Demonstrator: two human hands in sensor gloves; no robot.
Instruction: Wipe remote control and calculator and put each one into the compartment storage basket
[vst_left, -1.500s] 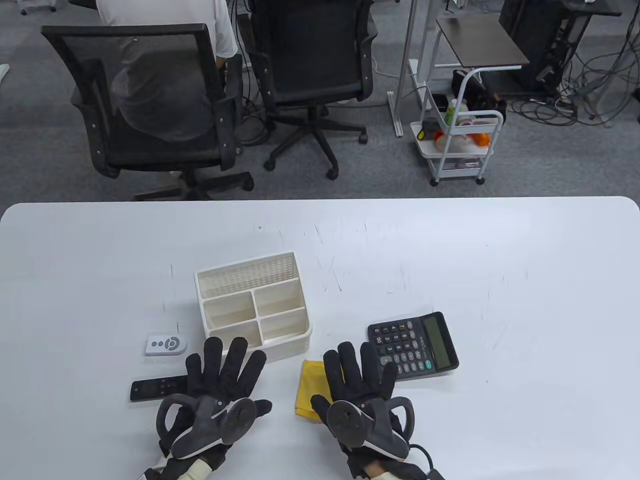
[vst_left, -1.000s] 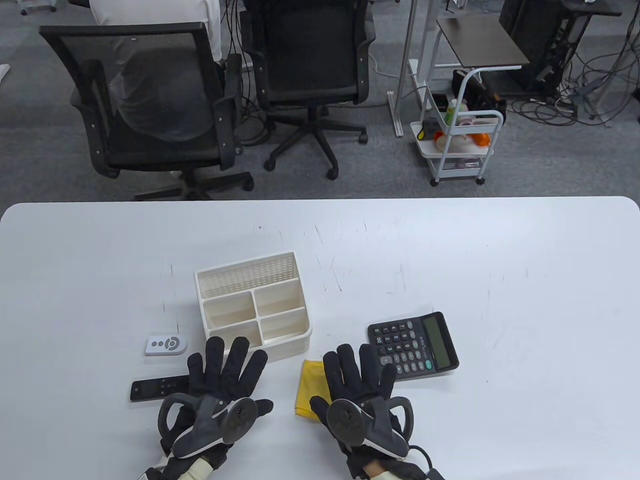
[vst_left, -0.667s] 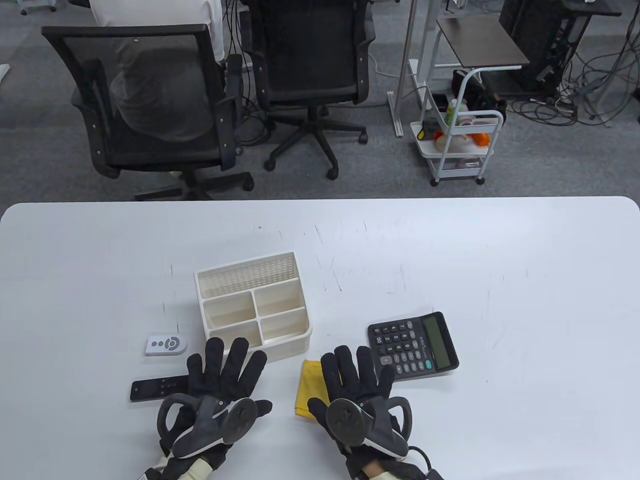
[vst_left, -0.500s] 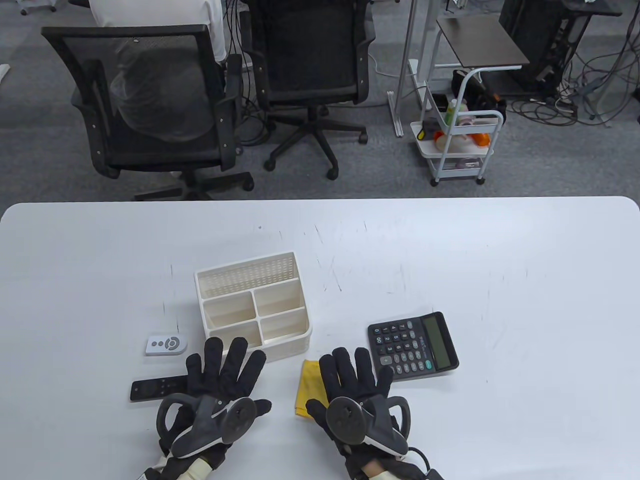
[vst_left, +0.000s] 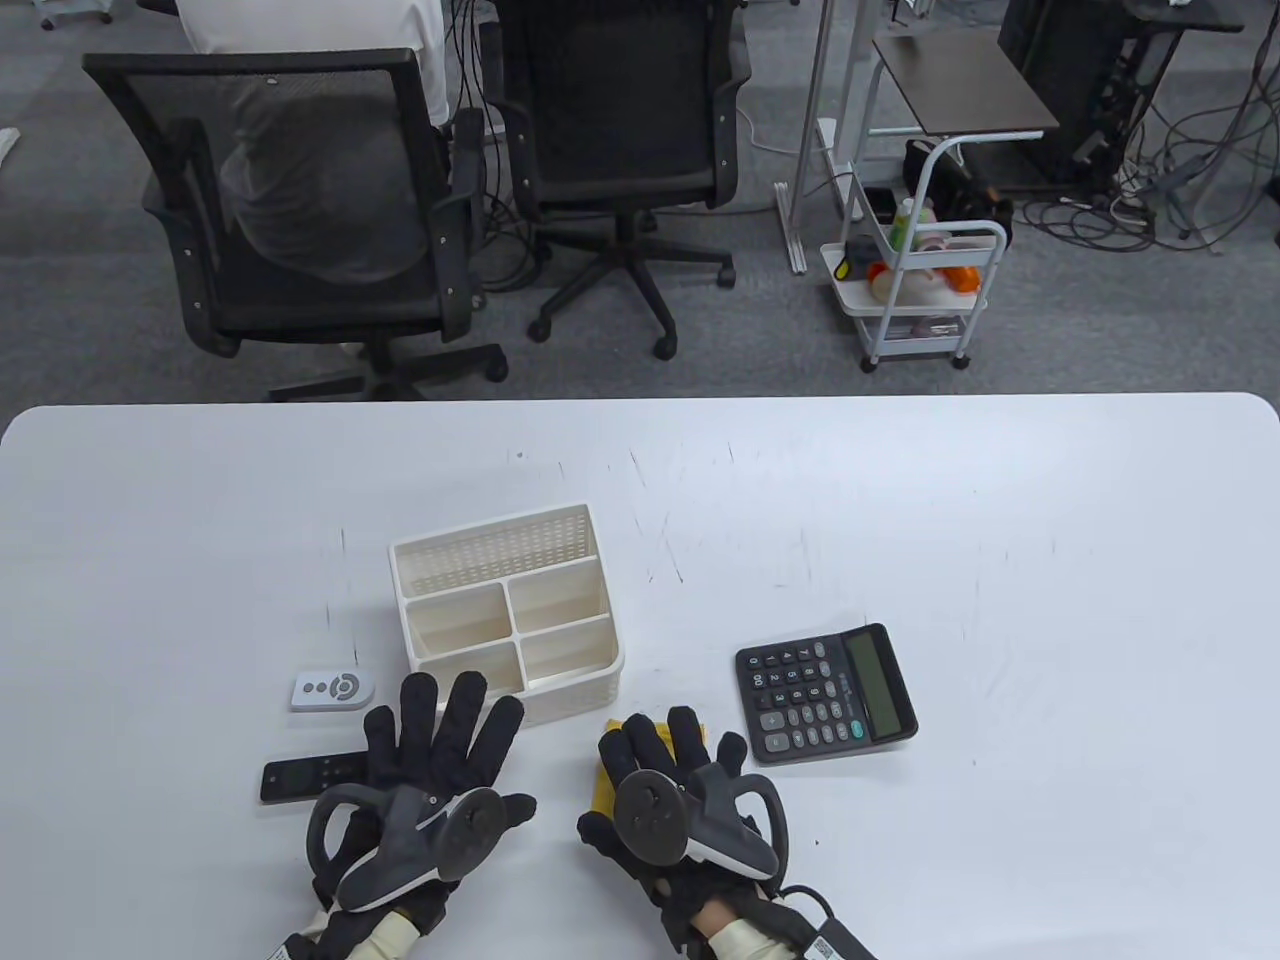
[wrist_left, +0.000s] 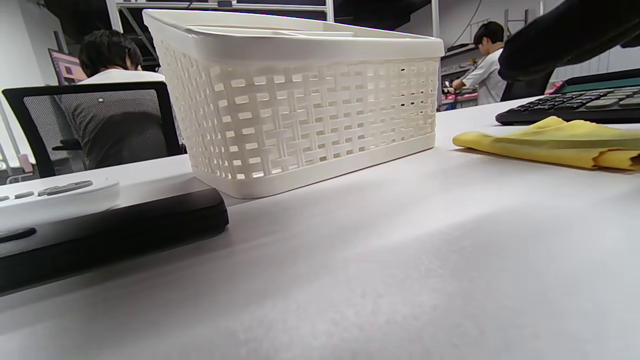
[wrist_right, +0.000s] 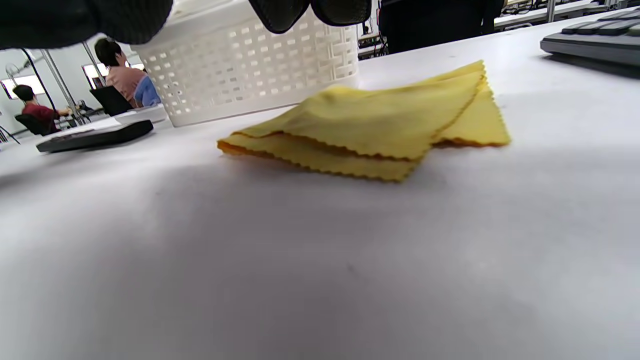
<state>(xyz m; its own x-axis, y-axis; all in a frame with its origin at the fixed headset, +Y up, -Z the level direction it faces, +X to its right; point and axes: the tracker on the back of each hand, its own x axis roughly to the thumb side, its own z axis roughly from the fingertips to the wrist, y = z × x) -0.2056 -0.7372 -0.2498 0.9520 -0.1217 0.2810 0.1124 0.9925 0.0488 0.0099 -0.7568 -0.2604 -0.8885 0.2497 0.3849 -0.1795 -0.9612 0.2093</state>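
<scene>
A black remote control (vst_left: 310, 778) lies at the near left, and my left hand (vst_left: 440, 740) is spread flat with straight fingers over its right end. A small white remote (vst_left: 333, 689) lies just beyond it. My right hand (vst_left: 665, 755) hovers open over the folded yellow cloth (vst_left: 603, 790), with its fingertips (wrist_right: 310, 10) above the cloth (wrist_right: 380, 125) and apart from it. The black calculator (vst_left: 826, 692) lies flat to the right of that hand, untouched. The white compartment basket (vst_left: 500, 555) stands just beyond both hands, with every compartment empty.
The left wrist view shows the basket wall (wrist_left: 300, 100) close ahead, the black remote (wrist_left: 110, 235) at the left and the cloth (wrist_left: 550, 140) at the right. Office chairs, a seated person and a white trolley (vst_left: 915, 290) stand beyond the table's far edge.
My right hand has slid left and back toward the near edge, away from the calculator's corner and over the yellow cloth. My left hand has shifted slightly left. The objects have not moved.
</scene>
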